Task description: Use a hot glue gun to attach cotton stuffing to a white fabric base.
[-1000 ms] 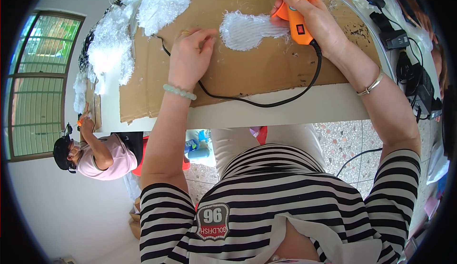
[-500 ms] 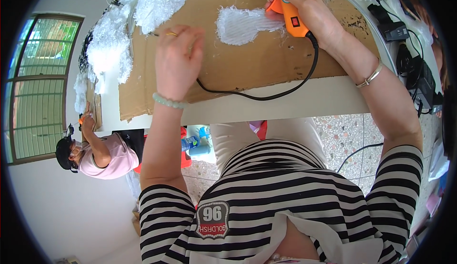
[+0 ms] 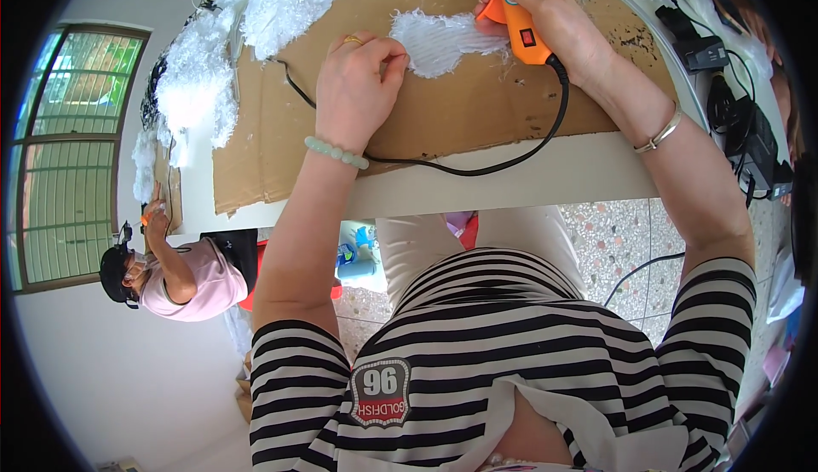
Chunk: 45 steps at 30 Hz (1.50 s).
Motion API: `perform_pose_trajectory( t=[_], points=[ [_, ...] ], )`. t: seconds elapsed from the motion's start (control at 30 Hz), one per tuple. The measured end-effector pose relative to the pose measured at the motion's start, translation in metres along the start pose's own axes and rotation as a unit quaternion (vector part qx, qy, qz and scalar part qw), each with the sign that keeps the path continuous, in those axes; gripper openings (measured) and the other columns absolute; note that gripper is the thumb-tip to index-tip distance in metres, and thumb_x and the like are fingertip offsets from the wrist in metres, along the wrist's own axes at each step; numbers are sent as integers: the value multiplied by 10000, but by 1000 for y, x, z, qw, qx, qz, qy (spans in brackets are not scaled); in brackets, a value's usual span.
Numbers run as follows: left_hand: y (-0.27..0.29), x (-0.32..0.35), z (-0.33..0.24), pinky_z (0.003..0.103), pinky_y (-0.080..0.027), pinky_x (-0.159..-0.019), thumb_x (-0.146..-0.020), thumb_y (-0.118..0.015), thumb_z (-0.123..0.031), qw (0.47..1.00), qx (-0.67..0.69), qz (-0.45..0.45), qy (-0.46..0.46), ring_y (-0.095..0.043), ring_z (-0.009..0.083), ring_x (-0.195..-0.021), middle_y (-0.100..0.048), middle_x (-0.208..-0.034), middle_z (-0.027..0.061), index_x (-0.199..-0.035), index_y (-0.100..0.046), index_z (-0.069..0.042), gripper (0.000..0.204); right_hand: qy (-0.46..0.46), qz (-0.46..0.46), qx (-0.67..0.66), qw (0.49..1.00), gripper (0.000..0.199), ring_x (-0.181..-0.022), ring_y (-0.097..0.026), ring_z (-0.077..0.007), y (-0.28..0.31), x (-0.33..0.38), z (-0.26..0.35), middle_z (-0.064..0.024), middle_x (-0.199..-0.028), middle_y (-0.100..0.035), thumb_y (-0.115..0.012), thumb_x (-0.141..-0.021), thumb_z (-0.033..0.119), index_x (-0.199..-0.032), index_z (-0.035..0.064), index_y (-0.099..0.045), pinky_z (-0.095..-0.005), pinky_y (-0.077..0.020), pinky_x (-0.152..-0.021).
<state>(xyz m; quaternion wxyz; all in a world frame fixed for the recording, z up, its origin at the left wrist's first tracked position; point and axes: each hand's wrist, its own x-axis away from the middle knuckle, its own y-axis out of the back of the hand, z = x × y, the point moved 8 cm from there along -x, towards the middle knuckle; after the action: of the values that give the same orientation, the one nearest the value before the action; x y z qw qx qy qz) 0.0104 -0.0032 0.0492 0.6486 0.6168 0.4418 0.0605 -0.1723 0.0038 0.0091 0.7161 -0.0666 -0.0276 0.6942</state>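
My right hand [image 3: 567,25] is wrapped round an orange hot glue gun [image 3: 527,16] with a black cord. Its nozzle points left near the top of the view, and its fingers are partly behind the handle. Below the nozzle, a white stringy, frayed-edged piece [image 3: 447,39] lies on the brown cardboard [image 3: 477,110]; its right end reaches behind the gun. My left hand [image 3: 362,80] is closed, thumb and fingers pinched together beside the left edge of the white piece. Whether anything is between those fingertips is hidden.
Fluffy white heaps [image 3: 290,8] lie at the far left of the table [image 3: 511,165]. The gun's black cord [image 3: 460,171] loops across the cardboard under my left wrist. Black power adapters [image 3: 703,53] and cables crowd the right edge. Another person [image 3: 192,280] works at the left.
My left hand has moved right, from over bare cardboard to the left edge of the white piece, uncovering a stretch of black cord. The glue gun has barely moved.
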Motion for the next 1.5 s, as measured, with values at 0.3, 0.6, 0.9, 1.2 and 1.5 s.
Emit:
perform_pose_trajectory(
  t=[0.3,0.6,0.9,1.2,1.5],
  points=[
    [4,-17,-8,362,-453,-657,-710,-638,-76,996,-41,-57,-56,-557,277,-677,-603,-686,85,-701,-617,-48,36,-18,-6,5,1000,337,-809,-619,-121,-2,1,1,-44,-891,-614,-515,-895,367,-929,38,-581,-220,-472,-656],
    [12,15,-3,362,-449,-638,-697,-645,-67,1000,0,20,6,-551,269,-652,-599,-667,65,-722,-625,-65,31,-7,-9,6,1000,345,-813,-617,-124,0,0,0,-43,-886,-612,-516,-893,379,-936,44,-581,-217,-468,-648],
    [2,0,-21,350,-448,-678,-696,-655,-65,999,2,-3,-45,-563,240,-659,-597,-648,52,-688,-603,-70,53,-15,-4,9,1000,332,-801,-619,-130,-1,1,0,-48,-875,-616,-520,-892,371,-922,47,-584,-215,-461,-655],
    [-1,-10,-3,347,-451,-665,-709,-648,-65,999,4,-46,-27,-567,245,-642,-595,-643,74,-721,-612,-76,40,-8,-5,0,1000,338,-819,-605,-118,-4,1,2,-38,-893,-606,-511,-897,369,-945,41,-577,-230,-467,-688],
    [13,4,-16,348,-448,-679,-679,-685,-66,999,48,-15,-5,-558,229,-718,-572,-695,61,-812,-642,-75,140,-11,-2,1,1000,325,-821,-600,-119,-2,0,-1,-35,-899,-599,-499,-904,354,-960,44,-578,-235,-469,-705]
  ],
)
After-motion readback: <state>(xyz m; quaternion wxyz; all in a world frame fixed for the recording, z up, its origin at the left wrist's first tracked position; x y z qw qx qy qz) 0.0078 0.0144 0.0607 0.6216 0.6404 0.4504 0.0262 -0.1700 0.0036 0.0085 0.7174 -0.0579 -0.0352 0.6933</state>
